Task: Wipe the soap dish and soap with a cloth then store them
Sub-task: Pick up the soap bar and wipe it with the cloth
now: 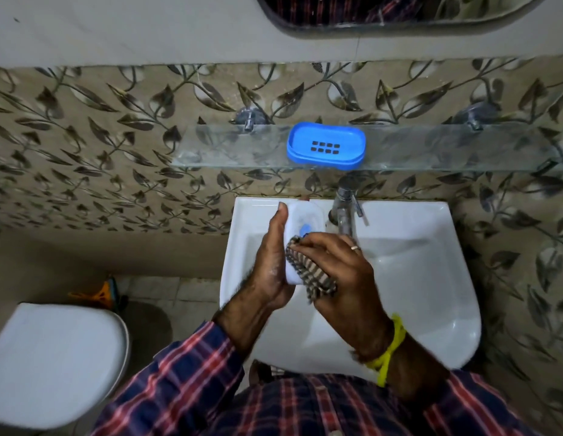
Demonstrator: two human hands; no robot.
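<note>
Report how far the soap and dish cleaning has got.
Blue soap dish sits empty on the glass shelf, seemingly done. In hand: left hand holds the white soap while right hand rubs it with the striped cloth. Left: returning soap to the dish.

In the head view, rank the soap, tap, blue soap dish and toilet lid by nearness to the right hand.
1. soap, just left of the right hand
2. tap, just beyond
3. blue soap dish, up on the glass shelf
4. toilet lid, far left
</note>
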